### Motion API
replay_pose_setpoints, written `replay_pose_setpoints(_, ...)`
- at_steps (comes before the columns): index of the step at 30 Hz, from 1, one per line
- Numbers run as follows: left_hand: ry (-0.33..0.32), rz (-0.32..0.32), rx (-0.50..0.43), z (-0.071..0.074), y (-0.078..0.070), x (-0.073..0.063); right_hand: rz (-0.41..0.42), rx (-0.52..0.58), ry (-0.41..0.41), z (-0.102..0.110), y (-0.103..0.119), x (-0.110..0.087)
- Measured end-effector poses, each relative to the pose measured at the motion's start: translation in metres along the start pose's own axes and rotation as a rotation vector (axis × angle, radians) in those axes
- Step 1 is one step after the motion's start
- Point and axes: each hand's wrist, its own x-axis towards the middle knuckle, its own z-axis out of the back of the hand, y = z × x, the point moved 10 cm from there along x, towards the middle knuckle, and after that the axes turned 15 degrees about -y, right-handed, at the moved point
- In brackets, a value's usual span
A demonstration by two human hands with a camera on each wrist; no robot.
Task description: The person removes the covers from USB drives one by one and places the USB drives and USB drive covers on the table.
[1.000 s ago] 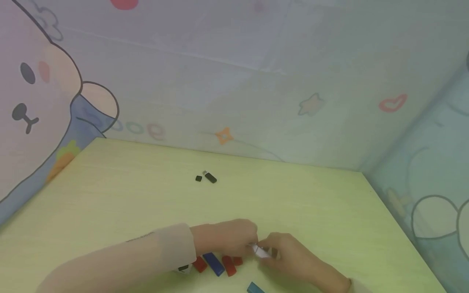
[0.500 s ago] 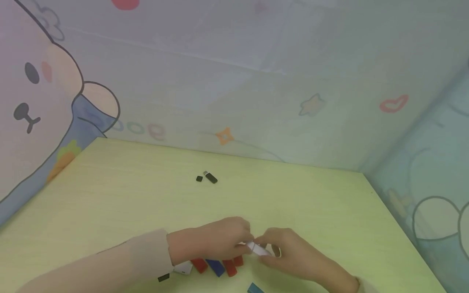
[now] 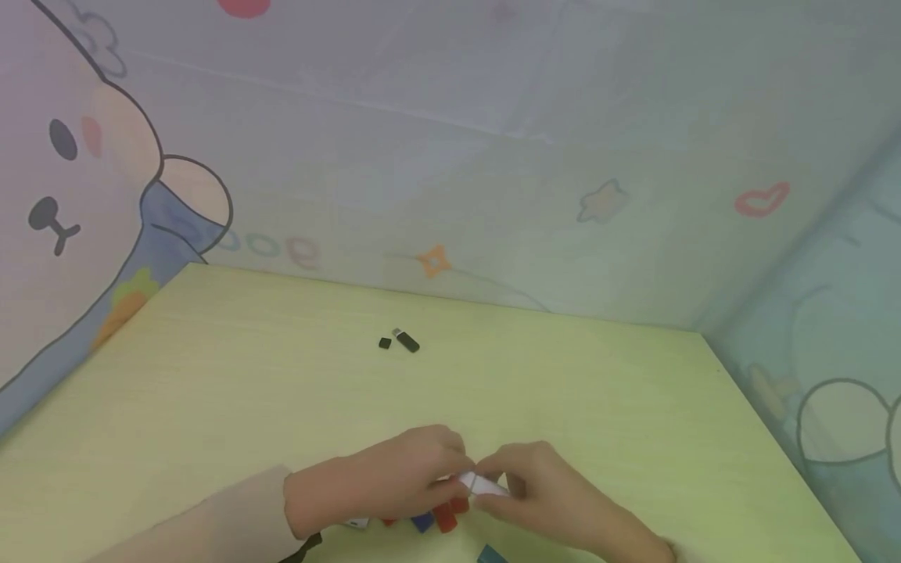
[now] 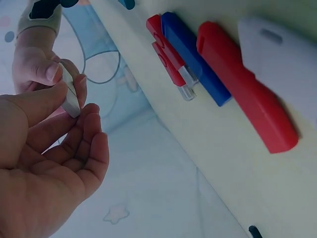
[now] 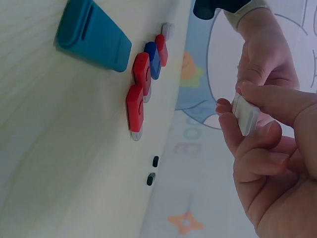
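Above the near part of the table, both hands hold a small white USB flash drive [image 3: 487,486] with a seam across it, the cap and body meeting there. My left hand [image 3: 411,473] pinches the left end between thumb and fingers. On the other end, the thumb and fingers of my right hand [image 3: 545,491] pinch the body. In the right wrist view the white flash drive [image 5: 247,117] is partly covered by fingertips. Below the hands lie two red flash drives [image 4: 168,64] with clear ends and a blue stick [image 4: 195,60].
Farther back on the table [image 3: 563,375] lie an uncapped black flash drive [image 3: 407,341] and its small black cap [image 3: 385,343]. A teal stick [image 5: 94,37] is near the front. A larger red stick [image 4: 247,89] and a white piece [image 4: 285,62] lie alongside the blue one.
Both hands and the white flash drive have shifted left. The left hand has turned, and its thumb and fingers now show pinching the drive's end. The objects on the table have stayed put.
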Motion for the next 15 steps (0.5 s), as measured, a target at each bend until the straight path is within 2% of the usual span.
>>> replay_pose_setpoints(6,-0.058,-0.106,-0.001,0.005,-0.011,-0.007,0.096,0.027,-0.029,-0.001,0.01,-0.003)
replay_pose_setpoints(15,-0.108,-0.19,-0.03,0.007,-0.015,-0.015,0.254,0.052,-0.064,-0.003,0.02,-0.008)
